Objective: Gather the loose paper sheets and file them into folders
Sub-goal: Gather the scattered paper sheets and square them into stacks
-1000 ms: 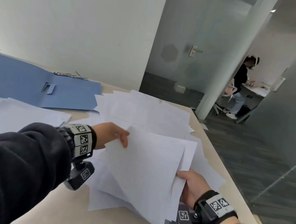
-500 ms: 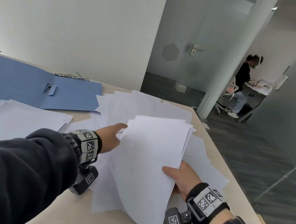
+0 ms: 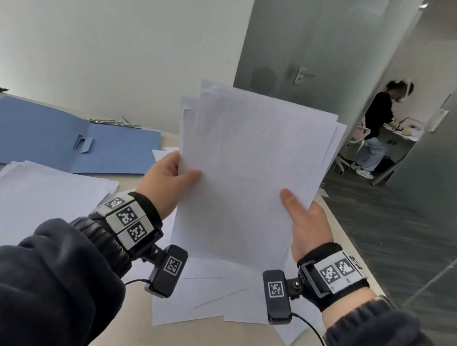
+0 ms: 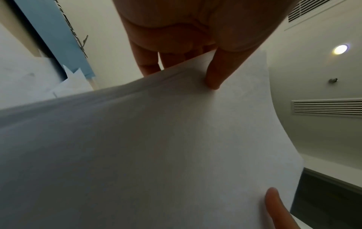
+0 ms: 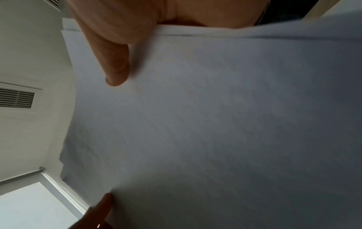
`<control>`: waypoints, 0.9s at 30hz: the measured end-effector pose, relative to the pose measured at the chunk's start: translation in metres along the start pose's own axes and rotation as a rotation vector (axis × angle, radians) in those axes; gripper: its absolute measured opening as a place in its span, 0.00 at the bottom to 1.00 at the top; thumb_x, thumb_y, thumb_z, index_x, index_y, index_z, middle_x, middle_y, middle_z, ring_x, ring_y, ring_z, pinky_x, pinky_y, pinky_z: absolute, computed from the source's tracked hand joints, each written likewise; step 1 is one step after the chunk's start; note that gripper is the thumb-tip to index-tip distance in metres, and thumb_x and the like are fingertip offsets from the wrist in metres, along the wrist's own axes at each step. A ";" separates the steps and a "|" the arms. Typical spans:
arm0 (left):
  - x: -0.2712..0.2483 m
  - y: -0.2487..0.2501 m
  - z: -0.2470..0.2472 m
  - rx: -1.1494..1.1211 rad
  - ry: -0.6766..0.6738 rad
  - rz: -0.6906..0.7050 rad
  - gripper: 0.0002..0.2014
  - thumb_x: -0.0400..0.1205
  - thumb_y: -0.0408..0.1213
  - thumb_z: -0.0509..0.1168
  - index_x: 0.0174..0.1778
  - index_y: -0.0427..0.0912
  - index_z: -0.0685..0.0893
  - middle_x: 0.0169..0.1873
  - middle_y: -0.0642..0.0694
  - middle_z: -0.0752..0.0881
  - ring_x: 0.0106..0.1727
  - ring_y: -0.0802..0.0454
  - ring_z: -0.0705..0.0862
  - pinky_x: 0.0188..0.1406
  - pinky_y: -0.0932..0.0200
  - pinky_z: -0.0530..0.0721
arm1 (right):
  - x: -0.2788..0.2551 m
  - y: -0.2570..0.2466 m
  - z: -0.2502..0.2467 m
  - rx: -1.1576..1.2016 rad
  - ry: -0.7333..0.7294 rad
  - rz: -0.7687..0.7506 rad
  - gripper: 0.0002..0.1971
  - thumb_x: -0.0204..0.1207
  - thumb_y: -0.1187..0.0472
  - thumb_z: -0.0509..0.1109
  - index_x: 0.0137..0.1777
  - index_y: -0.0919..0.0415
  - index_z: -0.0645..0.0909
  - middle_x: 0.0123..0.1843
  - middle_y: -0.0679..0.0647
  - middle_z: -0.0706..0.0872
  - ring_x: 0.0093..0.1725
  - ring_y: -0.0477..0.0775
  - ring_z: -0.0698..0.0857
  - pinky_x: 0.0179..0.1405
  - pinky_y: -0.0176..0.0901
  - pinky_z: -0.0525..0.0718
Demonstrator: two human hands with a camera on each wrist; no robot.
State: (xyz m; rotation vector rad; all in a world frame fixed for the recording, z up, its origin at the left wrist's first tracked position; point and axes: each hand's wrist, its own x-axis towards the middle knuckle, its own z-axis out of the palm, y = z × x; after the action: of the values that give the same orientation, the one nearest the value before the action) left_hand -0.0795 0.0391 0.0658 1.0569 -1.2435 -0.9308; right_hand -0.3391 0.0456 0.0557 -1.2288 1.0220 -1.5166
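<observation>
Head view first: both hands are up off the table (image 3: 125, 330), holding one bundle of white sheets (image 3: 250, 175) upright between them. The left hand (image 3: 166, 185) pinches the bundle's left edge, thumb across the front and fingers hidden behind. The right hand (image 3: 306, 226) clamps the right edge the same way, thumb on the front face. The sheets fan unevenly at the top, so an exact count cannot be told. Below the bundle, several loose sheets (image 3: 222, 297) lie overlapped on the table. Left of the bundle lies one flatter stack of paper (image 3: 25, 204), and beyond that stack one blue folder (image 3: 60, 142) lies open, a metal fastener (image 3: 112, 122) at its far edge. Far right of the bundle, one person (image 3: 377, 128) sits at a desk.

Left wrist view: the thumb (image 4: 217, 72) presses the sheet face, two fingers (image 4: 149, 62) show behind the edge, and a slice of the blue folder sits at upper left. The other hand's thumb tip shows at the bundle's far edge.

Right wrist view: one thumb (image 5: 115, 65) lies flat on the paper; the fingers behind are out of sight.
</observation>
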 end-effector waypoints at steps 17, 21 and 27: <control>-0.037 -0.015 0.020 0.084 -0.077 -0.022 0.25 0.76 0.36 0.70 0.69 0.58 0.76 0.56 0.61 0.88 0.58 0.60 0.87 0.58 0.52 0.85 | -0.020 0.010 -0.011 -0.008 0.014 -0.033 0.23 0.64 0.48 0.85 0.59 0.54 0.88 0.57 0.56 0.93 0.60 0.61 0.91 0.60 0.57 0.86; -0.045 -0.030 0.018 0.161 -0.095 -0.108 0.22 0.81 0.27 0.63 0.64 0.58 0.79 0.52 0.59 0.89 0.55 0.60 0.87 0.61 0.51 0.85 | -0.024 0.021 -0.013 -0.164 0.010 0.036 0.13 0.73 0.61 0.82 0.57 0.57 0.90 0.54 0.54 0.94 0.57 0.57 0.92 0.66 0.61 0.85; -0.054 -0.036 -0.006 0.162 -0.078 -0.174 0.16 0.78 0.38 0.63 0.60 0.56 0.85 0.52 0.56 0.91 0.57 0.52 0.89 0.65 0.42 0.84 | -0.023 0.024 0.002 -0.326 -0.009 0.071 0.05 0.77 0.64 0.78 0.52 0.59 0.91 0.50 0.52 0.94 0.55 0.55 0.92 0.67 0.62 0.85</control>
State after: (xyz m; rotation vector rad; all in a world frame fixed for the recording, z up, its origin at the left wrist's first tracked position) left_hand -0.0788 0.0818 0.0166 1.2837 -1.3237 -1.0245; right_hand -0.3318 0.0622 0.0274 -1.4042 1.3305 -1.3219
